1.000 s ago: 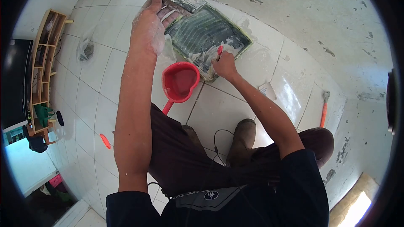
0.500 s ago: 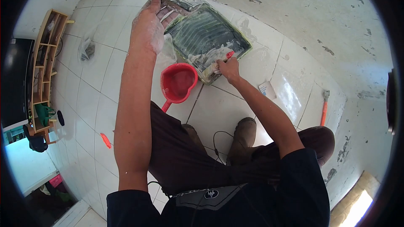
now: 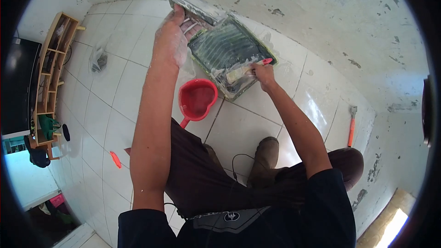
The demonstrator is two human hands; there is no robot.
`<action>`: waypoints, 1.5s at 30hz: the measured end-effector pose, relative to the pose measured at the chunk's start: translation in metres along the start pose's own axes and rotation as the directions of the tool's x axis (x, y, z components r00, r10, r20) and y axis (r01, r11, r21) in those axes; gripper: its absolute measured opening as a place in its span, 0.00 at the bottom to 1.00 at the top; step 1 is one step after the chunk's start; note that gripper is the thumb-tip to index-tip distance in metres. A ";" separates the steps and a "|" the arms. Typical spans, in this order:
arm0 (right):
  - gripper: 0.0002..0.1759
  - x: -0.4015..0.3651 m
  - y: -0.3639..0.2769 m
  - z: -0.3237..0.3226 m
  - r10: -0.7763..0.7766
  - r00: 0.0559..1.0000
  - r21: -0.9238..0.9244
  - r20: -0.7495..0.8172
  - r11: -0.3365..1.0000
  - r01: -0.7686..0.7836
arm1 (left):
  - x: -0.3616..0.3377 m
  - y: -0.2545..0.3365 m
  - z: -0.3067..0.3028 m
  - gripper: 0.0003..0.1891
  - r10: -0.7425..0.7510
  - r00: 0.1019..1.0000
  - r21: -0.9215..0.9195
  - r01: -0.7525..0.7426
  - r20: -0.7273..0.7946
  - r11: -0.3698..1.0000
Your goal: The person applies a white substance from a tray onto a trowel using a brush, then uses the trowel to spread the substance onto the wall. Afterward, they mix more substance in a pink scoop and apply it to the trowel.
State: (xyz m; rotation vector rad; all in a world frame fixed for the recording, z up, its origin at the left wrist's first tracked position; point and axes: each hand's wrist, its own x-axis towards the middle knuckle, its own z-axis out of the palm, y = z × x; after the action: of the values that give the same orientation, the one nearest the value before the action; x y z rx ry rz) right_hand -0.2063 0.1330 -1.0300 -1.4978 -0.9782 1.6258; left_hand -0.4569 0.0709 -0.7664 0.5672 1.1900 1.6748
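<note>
My left hand (image 3: pixel 176 30), whitened with powder or paste, grips a long, flat, paste-smeared board (image 3: pixel 195 5) above the left edge of a tray. The dark green ribbed tray (image 3: pixel 234 41) lies on the floor tiles, with whitish paste along its near end. My right hand (image 3: pixel 263 74) is closed on a brush (image 3: pixel 268 61) with a red handle, its pale head low in the tray over the paste. Just left of the tray's near corner stands a red heart-shaped dipper (image 3: pixel 198 98).
A hammer (image 3: pixel 352 126) with an orange handle lies by the right wall. On the left are a wooden shelf (image 3: pixel 48 69), a plastic bag (image 3: pixel 98 59) and an orange object (image 3: pixel 115 160). My boots (image 3: pixel 265 158) are below the tray.
The brush has moved within the tray, its head now lying flatter over the paste. The whole view has shifted slightly. My left hand still holds the board.
</note>
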 end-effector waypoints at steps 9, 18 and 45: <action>0.11 -0.074 -0.251 0.002 -0.587 0.809 0.141 0.037 0.804 0.577 | -0.007 0.004 0.015 0.24 0.305 0.951 0.036 -0.306 0.049 0.951; 0.18 -0.163 -0.279 0.053 -0.898 -0.195 -0.189 0.393 -0.287 0.939 | -0.022 0.010 0.032 0.17 0.460 0.887 0.110 -0.453 -0.047 0.885; 0.07 -0.184 -0.277 0.053 -0.957 0.052 -0.264 0.286 -0.027 0.964 | -0.010 0.035 0.001 0.12 0.665 0.718 -0.046 -0.686 -0.204 0.726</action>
State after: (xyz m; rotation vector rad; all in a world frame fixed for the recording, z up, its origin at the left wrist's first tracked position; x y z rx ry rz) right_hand -0.2432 0.0951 -0.6978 -0.4899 -1.8634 0.2948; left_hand -0.4676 0.0604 -0.7331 0.8687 1.0481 2.4519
